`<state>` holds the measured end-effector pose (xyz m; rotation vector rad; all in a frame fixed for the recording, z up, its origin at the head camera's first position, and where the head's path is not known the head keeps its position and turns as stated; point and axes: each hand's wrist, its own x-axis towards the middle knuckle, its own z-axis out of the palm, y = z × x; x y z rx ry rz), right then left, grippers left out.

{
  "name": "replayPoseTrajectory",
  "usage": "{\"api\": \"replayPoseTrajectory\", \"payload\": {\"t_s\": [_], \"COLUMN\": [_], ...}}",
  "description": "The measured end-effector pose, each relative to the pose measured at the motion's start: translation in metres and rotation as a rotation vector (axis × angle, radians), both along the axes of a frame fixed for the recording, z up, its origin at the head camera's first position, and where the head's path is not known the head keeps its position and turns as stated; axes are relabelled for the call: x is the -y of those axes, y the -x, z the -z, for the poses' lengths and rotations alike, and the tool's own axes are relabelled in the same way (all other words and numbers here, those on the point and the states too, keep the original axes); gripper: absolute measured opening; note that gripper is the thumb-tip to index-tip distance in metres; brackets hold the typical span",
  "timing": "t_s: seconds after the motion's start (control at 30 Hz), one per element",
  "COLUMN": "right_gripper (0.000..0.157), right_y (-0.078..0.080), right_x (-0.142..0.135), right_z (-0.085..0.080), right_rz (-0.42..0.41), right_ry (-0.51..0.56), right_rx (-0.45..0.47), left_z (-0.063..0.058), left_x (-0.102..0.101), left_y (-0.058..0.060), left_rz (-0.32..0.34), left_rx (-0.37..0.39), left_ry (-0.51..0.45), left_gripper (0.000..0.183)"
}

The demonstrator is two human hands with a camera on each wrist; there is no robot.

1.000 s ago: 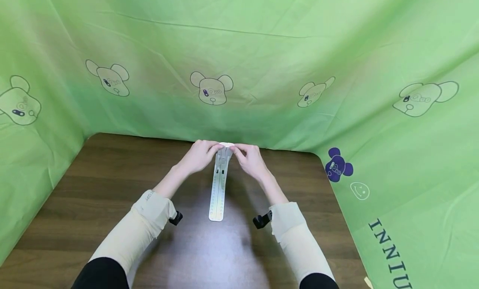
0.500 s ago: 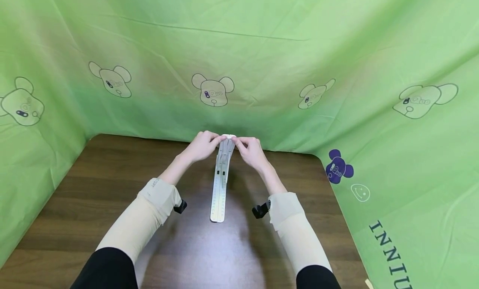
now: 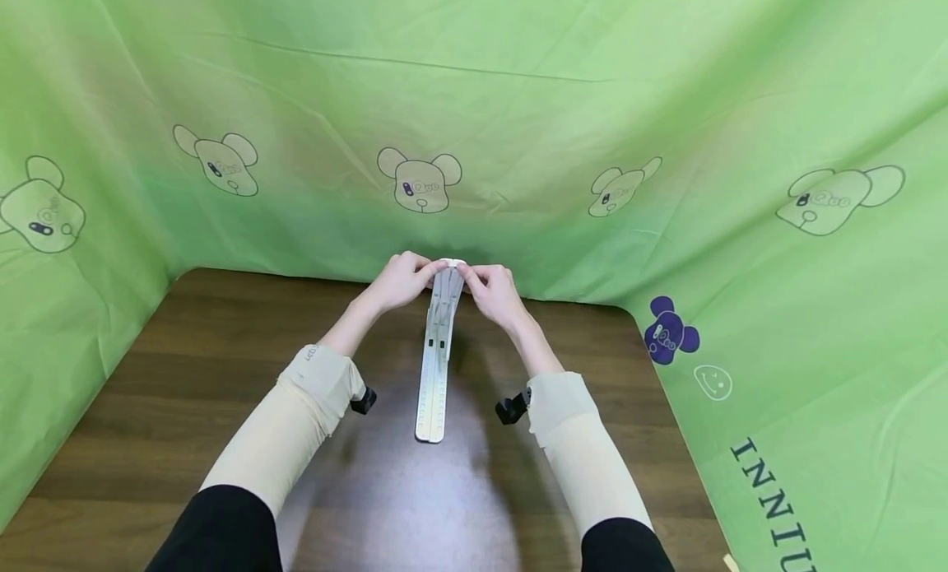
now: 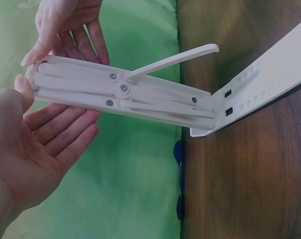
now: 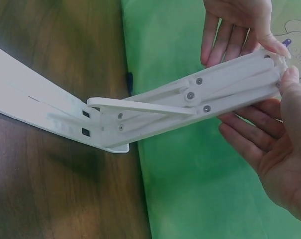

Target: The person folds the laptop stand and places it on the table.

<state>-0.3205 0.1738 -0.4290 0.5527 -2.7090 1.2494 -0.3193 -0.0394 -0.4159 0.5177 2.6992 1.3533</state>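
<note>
A long white folding stand [image 3: 437, 350] with a hinge across its middle is in front of me. Its lower plate [image 4: 269, 69] lies along the table, while the upper section [image 4: 155, 102] slants up from the hinge toward the back. Several screws and thin folded bars show on that section, and one narrow arm [image 5: 140, 106] sticks out from it. My left hand [image 3: 400, 282] pinches the raised end from the left, thumb on the near face and fingers behind. From the right, my right hand [image 3: 496, 295] grips the same end likewise, the two thumbs close together.
The brown wooden table [image 3: 222, 358] ends just behind the hands. A green cloth [image 3: 518, 103] printed with bear heads hangs around its back and sides. Black wrist cameras [image 3: 511, 408] hang under the sleeves.
Both hands have moved up and away, lifting the far end of the folding stand with them. Its near end has stayed almost in place on the table.
</note>
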Motion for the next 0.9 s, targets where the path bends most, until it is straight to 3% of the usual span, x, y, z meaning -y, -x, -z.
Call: {"api": "replayPoseTrajectory", "payload": {"t_s": [0.47, 0.9], "right_gripper": [0.043, 0.042], "right_y": [-0.002, -0.010], "right_x": [-0.001, -0.002], "right_z": [-0.001, 0.005], "right_rz": [0.013, 0.026], "right_ry": [0.021, 0.055], "right_rx": [0.020, 0.070], "left_z": [-0.001, 0.008], "left_x": [0.001, 0.011], "left_y": [0.000, -0.012], "left_rz": [0.006, 0.051], "left_rx": [0.011, 0.015], "left_ry": [-0.013, -0.145], "left_gripper": [0.049, 0.050]}}
